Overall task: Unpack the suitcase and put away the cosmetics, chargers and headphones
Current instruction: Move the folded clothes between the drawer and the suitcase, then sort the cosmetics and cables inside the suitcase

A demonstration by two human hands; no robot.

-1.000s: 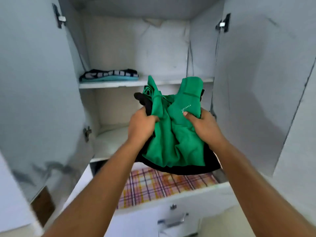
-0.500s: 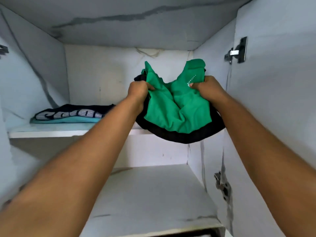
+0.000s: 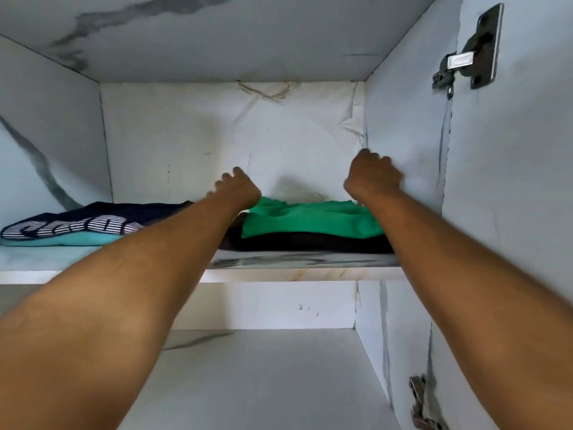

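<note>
Now that green-and-black garment bundle (image 3: 310, 225) is lying on upper shelf (image 3: 297, 270) beside striped folded clothes (image 3: 77, 226), you are lifting left hand (image 3: 237, 190) and right hand (image 3: 373, 176) off, both released, gripping nothing; clothes stowed, cosmetics pending.

So the count: 2 hands up in the cupboard, left hand (image 3: 238, 190) and right hand (image 3: 372, 178). 2 piles of folded clothes: 1 green-and-black pile (image 3: 310, 225) right under and between the hands, 1 navy striped pile (image 3: 77, 226) off to the left of the left hand. 2 shelves, upper shelf (image 3: 297, 268) and lower shelf (image 3: 263, 373). 2 door hinges, top hinge (image 3: 468, 57) and bottom hinge (image 3: 421, 405), right of the right hand.
</note>
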